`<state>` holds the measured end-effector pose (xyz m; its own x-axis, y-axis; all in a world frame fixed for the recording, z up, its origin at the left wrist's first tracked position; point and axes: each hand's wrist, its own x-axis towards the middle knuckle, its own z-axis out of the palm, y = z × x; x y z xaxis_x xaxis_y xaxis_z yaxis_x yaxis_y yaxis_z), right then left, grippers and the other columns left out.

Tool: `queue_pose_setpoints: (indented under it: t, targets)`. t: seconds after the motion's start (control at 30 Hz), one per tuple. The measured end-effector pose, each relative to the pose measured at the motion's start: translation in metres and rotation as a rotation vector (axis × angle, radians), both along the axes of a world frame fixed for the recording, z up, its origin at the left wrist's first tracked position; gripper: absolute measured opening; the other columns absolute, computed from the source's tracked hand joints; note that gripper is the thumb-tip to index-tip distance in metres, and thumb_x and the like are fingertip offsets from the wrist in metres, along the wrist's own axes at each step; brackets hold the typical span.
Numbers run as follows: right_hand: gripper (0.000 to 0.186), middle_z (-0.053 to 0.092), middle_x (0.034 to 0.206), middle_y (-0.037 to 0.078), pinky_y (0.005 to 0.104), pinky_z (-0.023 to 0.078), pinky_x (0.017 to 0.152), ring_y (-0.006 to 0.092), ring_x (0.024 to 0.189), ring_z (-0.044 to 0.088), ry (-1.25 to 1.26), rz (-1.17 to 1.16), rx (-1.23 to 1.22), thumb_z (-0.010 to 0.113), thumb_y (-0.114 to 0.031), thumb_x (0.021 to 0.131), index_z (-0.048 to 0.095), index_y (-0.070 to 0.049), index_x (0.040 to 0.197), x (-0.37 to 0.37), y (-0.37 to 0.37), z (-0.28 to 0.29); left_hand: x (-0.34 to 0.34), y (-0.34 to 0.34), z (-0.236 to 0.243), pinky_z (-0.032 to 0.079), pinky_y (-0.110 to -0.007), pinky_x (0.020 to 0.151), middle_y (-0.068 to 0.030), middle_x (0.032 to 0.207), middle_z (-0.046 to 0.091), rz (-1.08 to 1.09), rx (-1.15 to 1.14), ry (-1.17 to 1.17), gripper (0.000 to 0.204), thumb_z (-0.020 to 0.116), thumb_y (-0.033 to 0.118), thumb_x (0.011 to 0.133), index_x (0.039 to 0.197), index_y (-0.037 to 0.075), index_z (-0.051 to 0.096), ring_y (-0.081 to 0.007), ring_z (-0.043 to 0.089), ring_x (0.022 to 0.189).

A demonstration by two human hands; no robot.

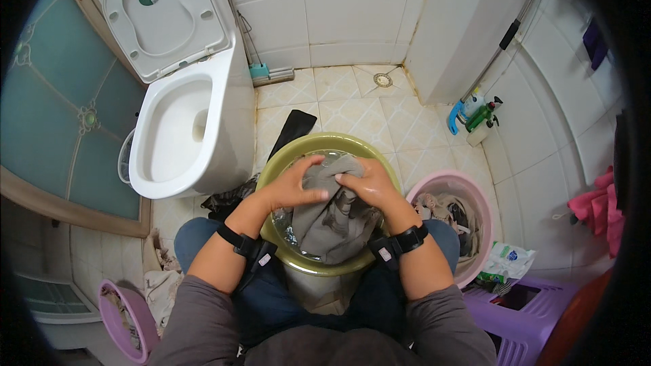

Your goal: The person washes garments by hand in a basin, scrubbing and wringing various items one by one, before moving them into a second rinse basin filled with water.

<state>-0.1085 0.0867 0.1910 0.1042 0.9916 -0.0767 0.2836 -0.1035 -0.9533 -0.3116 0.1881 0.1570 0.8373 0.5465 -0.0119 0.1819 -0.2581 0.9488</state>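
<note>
A wet grey cloth garment (pixel 332 225) lies bunched in an olive-green basin (pixel 291 151) of water between my knees. My right hand (pixel 369 181) is closed on the garment's far part, its thumb pressed on top of the fabric. On the garment's other side is my left hand (pixel 296 186), with thumb and fingers spread apart and resting against the cloth. Part of the fabric under both hands is hidden, so the garment's kind cannot be told.
A pink basin (pixel 483 196) of clothes stands at the right, near a purple plastic stool (pixel 522 312). At the left are a toilet (pixel 220 95) with its lid up and a small pink-purple basin (pixel 112 325). Spray bottles (pixel 483 118) stand by the right wall. Dark cloth (pixel 230 196) lies beside the olive basin.
</note>
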Motion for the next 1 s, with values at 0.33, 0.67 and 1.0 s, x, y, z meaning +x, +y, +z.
queue_pose_setpoints:
  t: [0.33, 0.67, 1.0]
  targets:
    - [0.023, 0.065, 0.090, 0.008, 0.0310, 0.050, 0.076, 0.0172, 0.081, 0.062, 0.785, -0.257, 0.187, 0.064, -0.003, 0.077, 0.062, 0.004, 0.098, 0.030, -0.020, 0.038, -0.039, -0.012, -0.112, 0.032, -0.039, 0.107, -0.0210, 0.128, 0.049, -0.154, 0.337, 0.351, 0.071, 0.077, 0.033, 0.075, 0.132, 0.003, 0.047, -0.0360, 0.042, 0.125]
    - [0.034, 0.066, 0.096, 0.011, 0.0298, 0.050, 0.075, 0.0194, 0.083, 0.063, 0.397, -0.271, 0.071, 0.067, -0.010, 0.078, 0.060, 0.003, 0.108, 0.062, -0.020, 0.019, 0.008, -0.013, -0.008, 0.045, -0.026, 0.085, -0.0040, 0.101, 0.063, 0.357, -0.578, -0.293, 0.024, 0.048, 0.015, 0.096, 0.109, -0.001, 0.059, -0.0100, 0.056, 0.092]
    - [0.097, 0.043, 0.135, 0.024, 0.0409, 0.038, 0.103, 0.0379, 0.124, 0.043, -0.499, -0.022, 0.272, 0.087, -0.030, 0.057, 0.038, -0.003, 0.136, 0.049, -0.015, 0.012, 0.026, -0.016, 0.120, 0.051, -0.025, 0.074, -0.0067, 0.089, 0.065, 0.339, -0.610, -0.752, 0.014, 0.050, 0.009, 0.092, 0.098, -0.001, 0.057, -0.0120, 0.062, 0.079]
